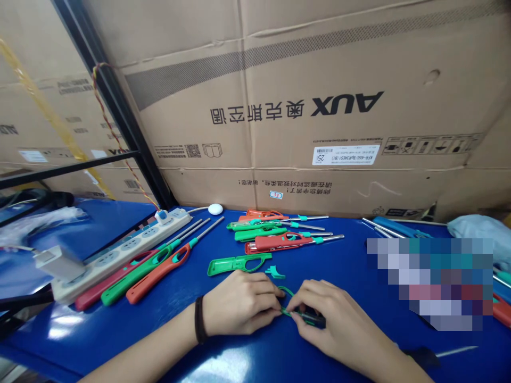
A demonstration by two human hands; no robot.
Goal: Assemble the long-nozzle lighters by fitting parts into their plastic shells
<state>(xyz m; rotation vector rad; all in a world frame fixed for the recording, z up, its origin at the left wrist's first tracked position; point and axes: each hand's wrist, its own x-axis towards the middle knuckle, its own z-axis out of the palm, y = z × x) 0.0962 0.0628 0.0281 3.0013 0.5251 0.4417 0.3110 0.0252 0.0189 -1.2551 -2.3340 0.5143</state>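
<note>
My left hand (239,303), with a black band on its wrist, and my right hand (331,322) meet near the front of the blue table. Their fingertips pinch a thin green plastic loop (286,293). A dark small part (314,318) sits under my right fingers and is partly hidden. Just above my left hand lies an open green lighter shell half (239,263), with a small teal plastic piece (275,273) to its right. Several finished long-nozzle utility lighters (279,234) in red, orange and green lie in a pile farther ahead.
Three more lighters, including an orange one (167,271), lie against a white power strip (120,255) at the left. A white round object (215,209) sits at the table's back edge before large cardboard boxes (303,106). Metal rods and a blurred patch (427,282) occupy the right.
</note>
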